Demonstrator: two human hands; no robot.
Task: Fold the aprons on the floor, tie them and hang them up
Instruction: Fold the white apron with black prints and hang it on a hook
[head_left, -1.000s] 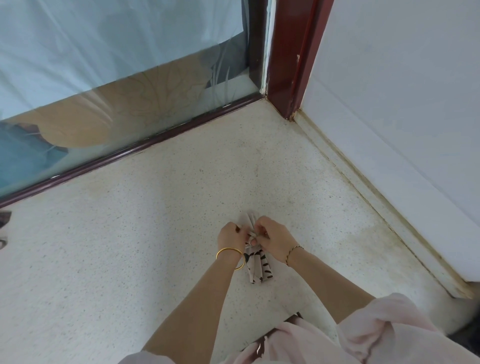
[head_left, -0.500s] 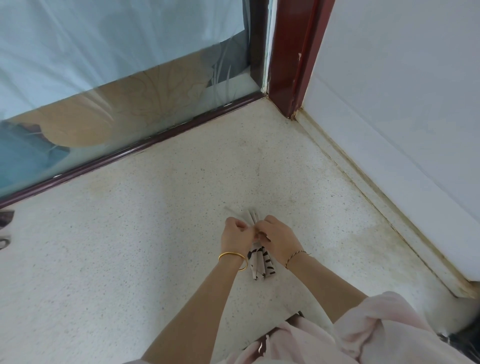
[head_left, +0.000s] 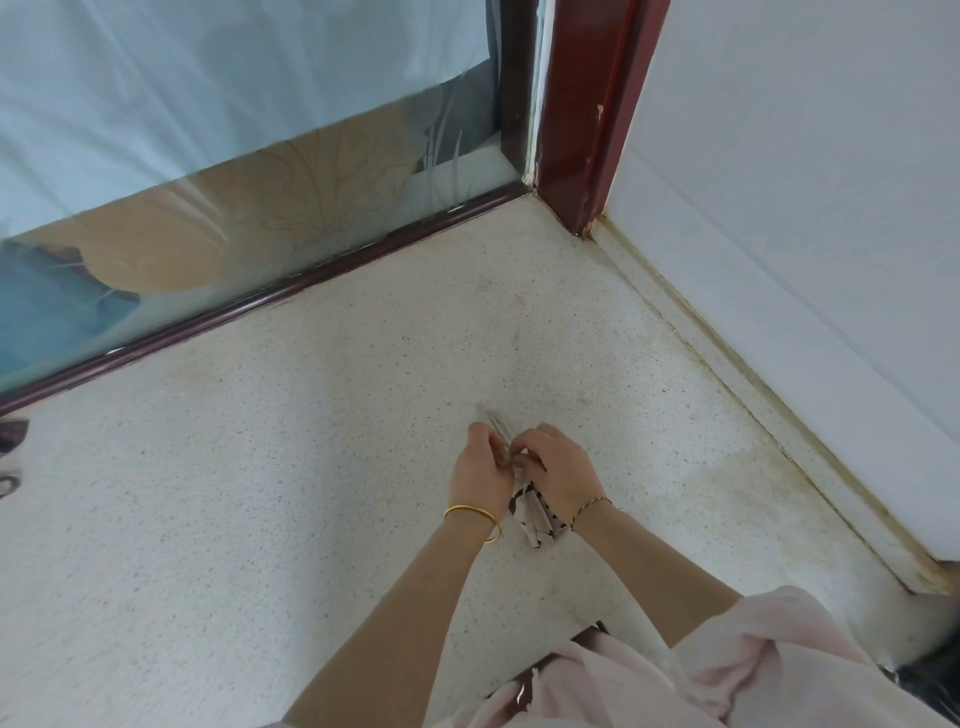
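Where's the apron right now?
Head view, lower centre: the folded apron is a small bundle held between left hand and right hand, down by the speckled floor.

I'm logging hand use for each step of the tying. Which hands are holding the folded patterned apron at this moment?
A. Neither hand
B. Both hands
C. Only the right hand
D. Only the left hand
B: the left hand and the right hand both have their fingers curled on the far end of the folded apron, whose patterned near end shows between the wrists.
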